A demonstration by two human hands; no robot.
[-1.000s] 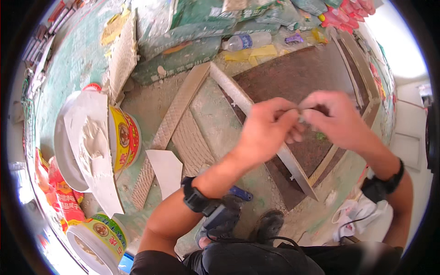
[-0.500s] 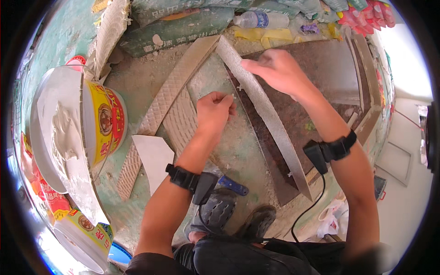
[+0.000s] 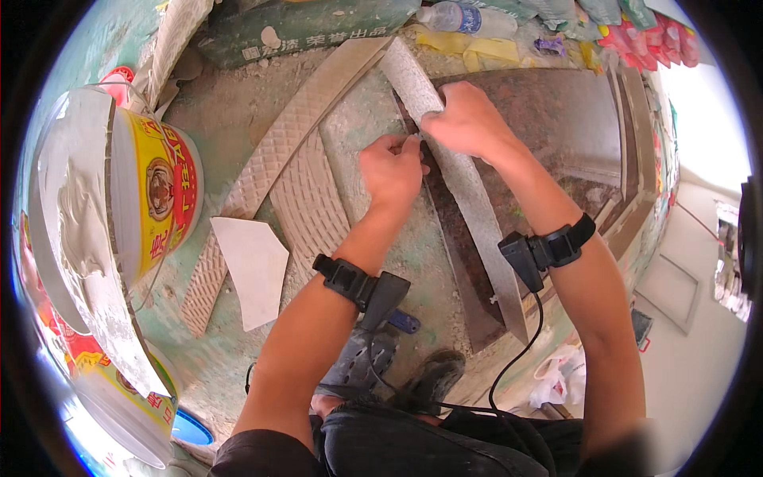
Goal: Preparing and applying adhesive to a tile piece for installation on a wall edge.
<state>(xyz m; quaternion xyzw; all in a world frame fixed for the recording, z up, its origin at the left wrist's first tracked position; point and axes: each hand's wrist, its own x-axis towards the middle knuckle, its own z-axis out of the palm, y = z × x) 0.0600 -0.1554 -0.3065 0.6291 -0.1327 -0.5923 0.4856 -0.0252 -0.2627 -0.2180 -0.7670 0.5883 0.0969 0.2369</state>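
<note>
A long, narrow, grey speckled strip [image 3: 463, 187] slants over a dark brown marbled slab [image 3: 548, 143]. My right hand [image 3: 474, 121] is closed round the strip's upper part, thumb on the speckled face. My left hand [image 3: 391, 171] is beside the strip's left edge, its thumb and forefinger pinched on a small white piece [image 3: 416, 137] against that edge; its exact shape is hidden. A similar small white piece [image 3: 494, 300] sticks out near the strip's lower end.
On a yellow-and-red bucket [image 3: 163, 179] at left lies a board [image 3: 87, 215] smeared with whitish paste. Ridged tile strips [image 3: 306, 195] and a white offcut [image 3: 250, 270] lie left of my arms. A blue-handled tool [image 3: 404, 321] is by my shoes; a plastic bottle [image 3: 466, 19] lies far back.
My right hand has come onto the strip and closed round it. My left hand has moved right and away from me to the strip's left edge. The whole view has shifted slightly.
</note>
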